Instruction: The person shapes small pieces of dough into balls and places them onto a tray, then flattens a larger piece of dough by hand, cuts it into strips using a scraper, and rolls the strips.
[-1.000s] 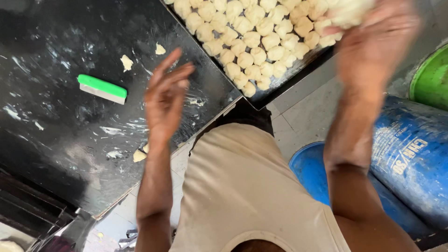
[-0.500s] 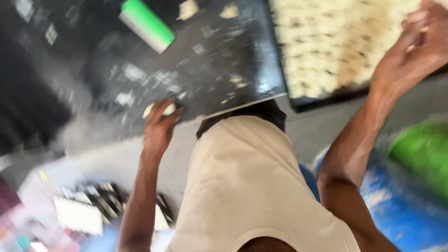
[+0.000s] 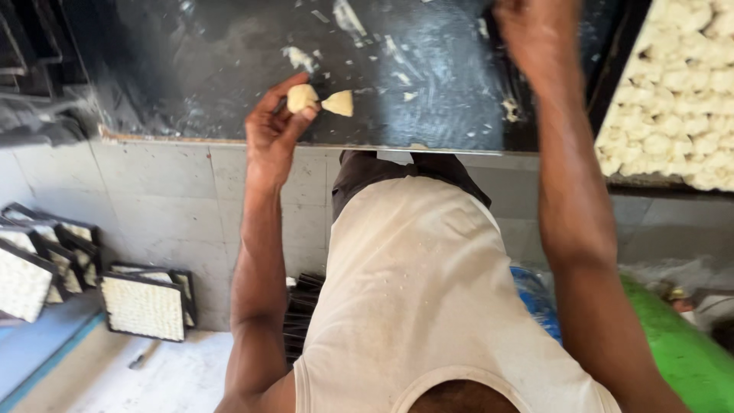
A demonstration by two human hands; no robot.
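Observation:
My left hand (image 3: 274, 130) pinches a small pale dough piece (image 3: 301, 97) at the front edge of a black counter (image 3: 229, 69). A second, wedge-shaped dough piece (image 3: 340, 103) lies on the counter just to its right. My right hand (image 3: 535, 30) reaches up over the counter near the top of the view; its fingers run out of frame, so what it holds is hidden. A black tray (image 3: 612, 92) packed with several pale dough pieces (image 3: 673, 99) sits to the right of that hand.
Dough scraps and flour smears dot the counter. Below it is a grey tiled wall (image 3: 153, 199). Filled black trays (image 3: 145, 306) lean against the wall on the floor at left. A blue drum (image 3: 535, 298) and a green container (image 3: 680, 352) stand at lower right.
The view has swung left and down. My left hand has picked a dough piece off the counter's edge. My right hand has left the tray and moved over the counter. The green scraper is out of view.

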